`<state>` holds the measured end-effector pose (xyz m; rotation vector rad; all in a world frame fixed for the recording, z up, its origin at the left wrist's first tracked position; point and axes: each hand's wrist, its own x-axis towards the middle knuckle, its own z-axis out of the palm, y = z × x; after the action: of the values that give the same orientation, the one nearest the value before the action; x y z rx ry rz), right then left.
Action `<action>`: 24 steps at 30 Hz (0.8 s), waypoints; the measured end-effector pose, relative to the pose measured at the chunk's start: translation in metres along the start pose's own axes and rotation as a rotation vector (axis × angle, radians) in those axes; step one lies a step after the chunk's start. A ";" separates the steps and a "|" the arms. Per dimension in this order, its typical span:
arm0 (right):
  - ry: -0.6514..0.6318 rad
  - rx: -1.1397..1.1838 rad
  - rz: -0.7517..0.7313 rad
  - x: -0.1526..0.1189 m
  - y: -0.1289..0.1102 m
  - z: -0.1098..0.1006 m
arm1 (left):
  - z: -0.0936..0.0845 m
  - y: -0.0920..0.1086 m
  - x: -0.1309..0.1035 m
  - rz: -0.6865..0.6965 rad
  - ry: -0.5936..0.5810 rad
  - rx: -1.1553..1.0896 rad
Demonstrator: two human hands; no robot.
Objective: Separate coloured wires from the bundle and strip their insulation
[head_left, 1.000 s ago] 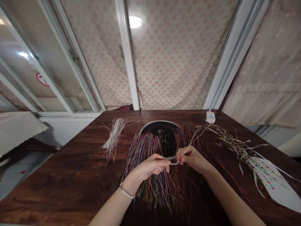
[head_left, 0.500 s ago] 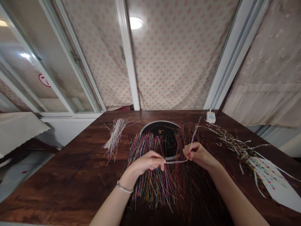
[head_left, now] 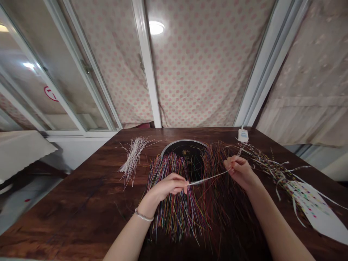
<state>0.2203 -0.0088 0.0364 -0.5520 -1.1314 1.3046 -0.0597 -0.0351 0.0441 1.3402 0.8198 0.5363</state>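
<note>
The grip of the left hand [head_left: 174,185] is pinched narrow on one end of a thin white flexible strand [head_left: 208,178], and the strand's other visible stretch is pinched by the right hand [head_left: 241,171]. Over the last second the right hand has been carried outward and slightly away from the body, while the left is kept in nearly the same place; the short span once seen between them is now a long, almost straight line, slanting up to the right. By this, the strand appears to be drawn through the fingers and straightened. It is held above the front edge of a round black tray with a silver rim [head_left: 178,148]. Counted on the dark brown wooden tabletop [head_left: 89,195] are one tray, one dense bundle of multicoloured thin strands [head_left: 174,217], one looser bundle of reddish-orange strands [head_left: 213,163], one bunch of white strands [head_left: 133,156], one small white box [head_left: 243,135], one heap of spotted strips [head_left: 268,163] and one white sheet with coloured dots [head_left: 320,206]. Whether the held strand is single or doubled cannot be told.
</note>
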 end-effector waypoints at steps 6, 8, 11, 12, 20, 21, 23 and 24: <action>0.088 0.023 -0.083 0.004 -0.002 -0.010 | -0.002 -0.002 0.003 0.003 0.030 -0.106; 0.104 0.022 -0.100 0.004 -0.004 -0.012 | -0.004 -0.002 0.004 0.016 0.051 -0.173; 0.138 0.013 -0.112 0.004 -0.007 -0.015 | -0.006 -0.003 0.005 0.036 0.072 -0.261; 0.154 0.012 -0.118 0.004 -0.008 -0.016 | -0.006 -0.003 0.006 0.041 0.070 -0.283; 0.259 -0.022 -0.210 0.007 -0.011 -0.022 | -0.008 -0.007 0.008 0.018 0.019 -0.438; 0.269 -0.015 -0.217 0.007 -0.010 -0.023 | -0.008 -0.007 0.008 0.017 0.014 -0.432; 0.300 0.000 -0.233 0.008 -0.010 -0.026 | -0.007 -0.009 0.009 0.023 0.013 -0.390; 0.318 0.003 -0.240 0.009 -0.009 -0.027 | -0.006 -0.009 0.009 0.031 0.019 -0.363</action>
<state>0.2474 0.0041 0.0361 -0.5789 -0.8999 0.9716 -0.0595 -0.0260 0.0331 1.0156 0.6792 0.6872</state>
